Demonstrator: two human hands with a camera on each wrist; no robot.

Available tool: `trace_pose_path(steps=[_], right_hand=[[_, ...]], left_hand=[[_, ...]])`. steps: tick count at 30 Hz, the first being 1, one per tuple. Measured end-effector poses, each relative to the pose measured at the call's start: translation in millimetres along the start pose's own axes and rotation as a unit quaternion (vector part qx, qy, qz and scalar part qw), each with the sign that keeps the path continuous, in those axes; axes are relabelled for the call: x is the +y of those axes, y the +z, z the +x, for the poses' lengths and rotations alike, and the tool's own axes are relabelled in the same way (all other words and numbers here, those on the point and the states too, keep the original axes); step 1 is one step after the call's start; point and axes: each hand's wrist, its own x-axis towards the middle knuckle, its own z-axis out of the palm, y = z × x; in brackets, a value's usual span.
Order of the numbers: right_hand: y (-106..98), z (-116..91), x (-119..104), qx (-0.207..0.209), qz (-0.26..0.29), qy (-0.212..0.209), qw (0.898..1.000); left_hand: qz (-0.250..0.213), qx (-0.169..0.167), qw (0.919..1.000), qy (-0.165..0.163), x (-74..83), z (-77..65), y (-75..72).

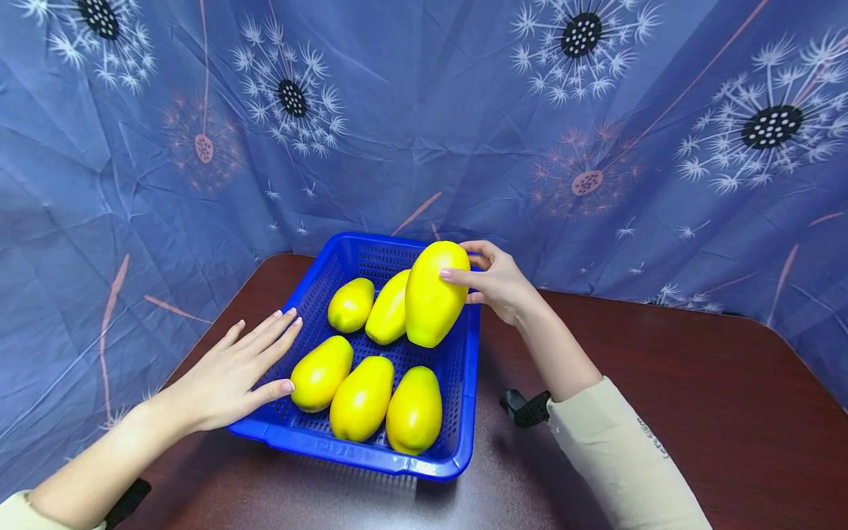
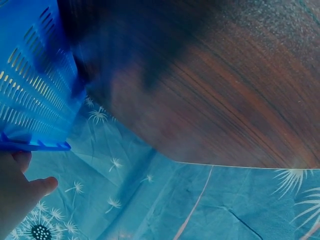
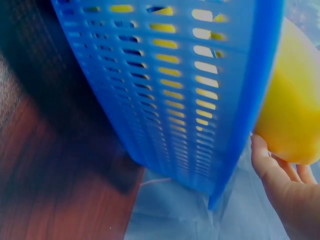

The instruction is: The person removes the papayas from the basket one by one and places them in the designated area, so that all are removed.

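Note:
My right hand (image 1: 500, 283) grips a large yellow papaya (image 1: 433, 302), the thumb on its near face and the fingers round its right side. The fruit is held tilted over the right back part of a blue plastic basket (image 1: 371, 460). The right wrist view shows this papaya (image 3: 295, 95) beyond the rim, fingers against its lower end. My left hand (image 1: 232, 379), fingers straight and spread, lies at the basket's left rim. Its thumb tip is by the front-left papaya (image 1: 322, 374). Other papayas (image 1: 414, 411) lie inside, one (image 1: 387, 308) partly hidden behind the held one.
The basket stands on a dark brown wooden table (image 1: 662, 368), near its left end. A blue curtain (image 1: 424, 96) with dandelion prints hangs behind and at the left. Black wrist devices (image 1: 526, 408) show at the sleeves. Slotted basket walls (image 3: 150, 75) fill much of the right wrist view.

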Motion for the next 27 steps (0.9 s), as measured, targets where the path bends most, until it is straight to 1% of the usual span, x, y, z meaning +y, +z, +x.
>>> trace_pose_path(steps=[5,13,23,27], right_hand=[[-10,-3,-4,0.0,0.017,0.006,1.0],[-31,-8,-12,0.011,0.011,0.012,1.0],[-62,-19,-11,0.03,0.012,0.028,0.999],[-72,-24,-10,0.031,0.008,0.04,0.999]], left_hand=[[-0.003,-0.001,1.0,-0.001,0.4,0.2,1.1],[-0.011,-0.003,0.9999,-0.006,-0.2,0.6,0.4],[-0.007,-0.004,0.9998,-0.018,1.1,0.9,-0.8],[-0.008,-0.007,0.9997,-0.023,2.2,-0.5,-1.1]])
